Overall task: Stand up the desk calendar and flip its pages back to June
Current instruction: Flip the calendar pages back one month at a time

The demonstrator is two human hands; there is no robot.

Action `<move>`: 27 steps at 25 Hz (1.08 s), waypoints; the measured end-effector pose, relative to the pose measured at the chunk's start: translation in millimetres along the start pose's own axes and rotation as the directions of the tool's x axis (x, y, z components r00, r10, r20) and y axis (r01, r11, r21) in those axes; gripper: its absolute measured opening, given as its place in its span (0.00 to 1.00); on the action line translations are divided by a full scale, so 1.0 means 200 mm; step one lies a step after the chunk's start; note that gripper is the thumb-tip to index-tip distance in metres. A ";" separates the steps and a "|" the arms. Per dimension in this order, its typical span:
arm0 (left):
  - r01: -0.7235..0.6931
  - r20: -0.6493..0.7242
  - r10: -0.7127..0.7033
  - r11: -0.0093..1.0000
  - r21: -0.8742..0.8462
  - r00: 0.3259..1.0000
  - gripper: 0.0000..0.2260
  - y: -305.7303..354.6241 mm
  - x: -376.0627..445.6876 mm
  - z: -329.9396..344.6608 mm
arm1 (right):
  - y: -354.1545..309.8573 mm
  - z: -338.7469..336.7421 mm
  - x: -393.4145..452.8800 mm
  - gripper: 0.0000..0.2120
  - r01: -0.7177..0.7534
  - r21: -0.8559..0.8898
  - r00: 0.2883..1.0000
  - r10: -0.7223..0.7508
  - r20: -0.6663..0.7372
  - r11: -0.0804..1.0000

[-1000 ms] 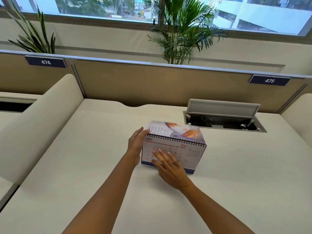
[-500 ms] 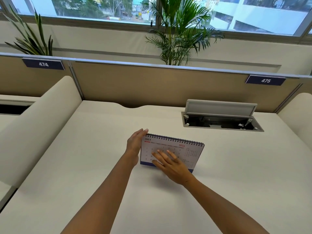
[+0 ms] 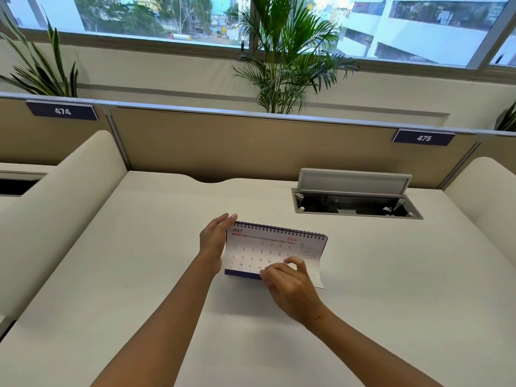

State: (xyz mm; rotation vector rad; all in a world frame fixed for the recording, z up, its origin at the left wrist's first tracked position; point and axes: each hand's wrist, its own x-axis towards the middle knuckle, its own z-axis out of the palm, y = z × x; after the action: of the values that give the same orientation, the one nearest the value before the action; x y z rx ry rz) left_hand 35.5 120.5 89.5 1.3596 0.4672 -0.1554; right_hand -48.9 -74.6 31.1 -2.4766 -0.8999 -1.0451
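The desk calendar point(image 3: 268, 247) stands upright on the white desk point(image 3: 139, 275), spiral binding on top, its front page reading JULY. My left hand point(image 3: 213, 240) rests flat against the calendar's left edge, fingers straight and together. My right hand point(image 3: 287, 283) is at the bottom of the front page, its fingertips pinching the lower edge of the JULY page, which curls outward at the right corner.
An open cable hatch point(image 3: 354, 196) with a raised grey lid is set into the desk behind and right of the calendar. Padded dividers point(image 3: 55, 196) flank the desk on both sides. A tan partition point(image 3: 251, 146) with plants behind it closes the back.
A page finished flipping over the top, leaving JULY showing. My right hand slid from flat on the page down to its lower edge and pinched it. My left hand stayed at the left edge.
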 end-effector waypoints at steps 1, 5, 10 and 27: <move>-0.026 -0.021 0.025 1.000 -0.018 0.999 0.13 0.00 0.00 0.00 | -0.01 -0.02 0.02 0.10 -0.063 0.031 0.998 0.064 -0.014 0.998; -0.030 -0.033 0.030 0.999 -0.014 0.999 0.09 0.01 -0.02 0.02 | -0.06 -0.10 0.09 0.12 -0.222 0.136 0.975 0.218 0.045 0.966; 0.009 0.014 -0.010 0.999 0.041 1.000 0.11 0.01 0.03 -0.01 | -0.14 -0.17 0.13 0.19 -0.415 0.233 0.902 0.364 0.234 0.879; 0.034 0.129 -0.041 0.998 0.058 0.991 0.21 0.02 0.06 -0.04 | -0.11 -0.40 0.44 0.24 -0.498 0.318 0.867 0.454 0.203 0.807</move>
State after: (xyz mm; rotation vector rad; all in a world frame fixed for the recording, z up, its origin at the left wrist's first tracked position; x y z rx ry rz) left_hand 45.3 131.7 86.2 1.3858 0.3817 -0.2878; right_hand -59.1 -59.3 150.2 -2.2796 -0.4011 -0.5092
